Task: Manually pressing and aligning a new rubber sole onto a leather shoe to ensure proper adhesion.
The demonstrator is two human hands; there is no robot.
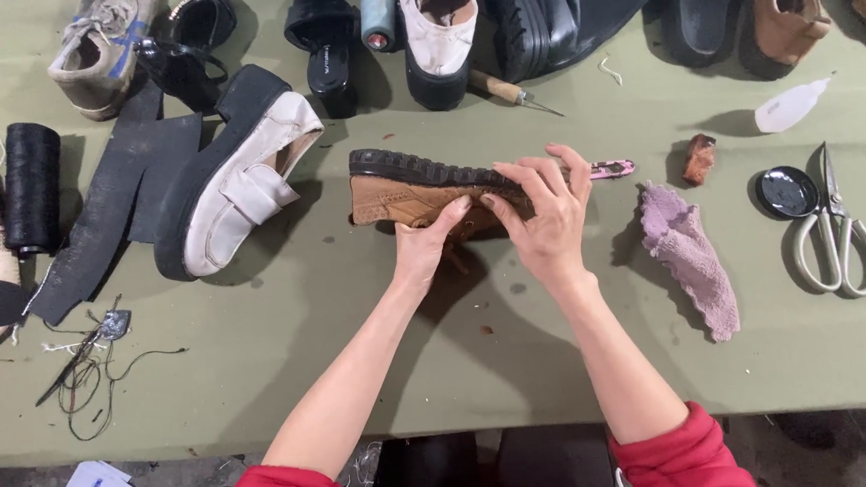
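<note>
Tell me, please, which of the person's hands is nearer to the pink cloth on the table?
Right. The right hand grips the brown shoe just beside the pink cloth; the left hand sits farther away.

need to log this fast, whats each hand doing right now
Left hand: closed on the tan shoe, gripping its side.
Right hand: closed on the same shoe, fingers over the black sole.

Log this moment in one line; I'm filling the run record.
left hand: holds tan shoe | right hand: presses its black sole | shoe: on its side
</note>
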